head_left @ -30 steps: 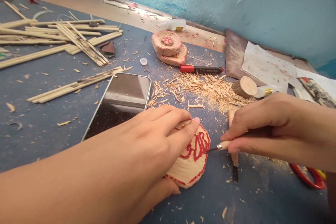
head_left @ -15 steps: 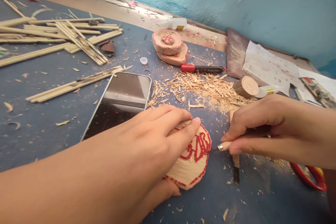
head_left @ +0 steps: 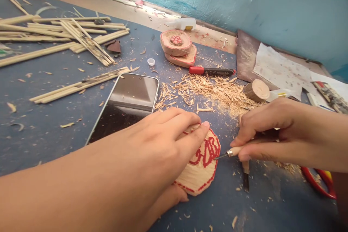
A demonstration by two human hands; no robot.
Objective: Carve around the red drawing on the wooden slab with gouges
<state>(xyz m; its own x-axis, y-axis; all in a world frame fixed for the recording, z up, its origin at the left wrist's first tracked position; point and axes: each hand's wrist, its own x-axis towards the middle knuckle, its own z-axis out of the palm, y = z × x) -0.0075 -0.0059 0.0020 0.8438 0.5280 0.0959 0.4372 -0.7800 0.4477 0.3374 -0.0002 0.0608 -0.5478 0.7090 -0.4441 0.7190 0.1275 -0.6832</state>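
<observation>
My left hand (head_left: 168, 145) is closed over a wood slice (head_left: 197, 177), fingers across its top and thumb at its near edge. Red marker lines form a design on the slice and run round its rim. A carving tool (head_left: 231, 151) with a pale wooden handle and thin metal shaft is pinched in my right hand (head_left: 266, 132). Its tip touches the slice's right part, by the red lines. Beneath my right hand lies a second tool with a flat dark blade (head_left: 245, 181), its handle partly hidden.
A phone (head_left: 125, 105) lies left of the slice. Wood shavings (head_left: 214, 88), a red marker (head_left: 212, 71), stacked wood slices (head_left: 176, 45) and a short log piece (head_left: 257, 90) sit beyond. Wooden sticks (head_left: 54, 49) spread at left. Red-handled scissors (head_left: 320, 185) lie at right.
The whole view has shifted slightly, with things appearing a little further right. Both hands keep their grips, and the tool tip stays at nearly the same spot on the slice.
</observation>
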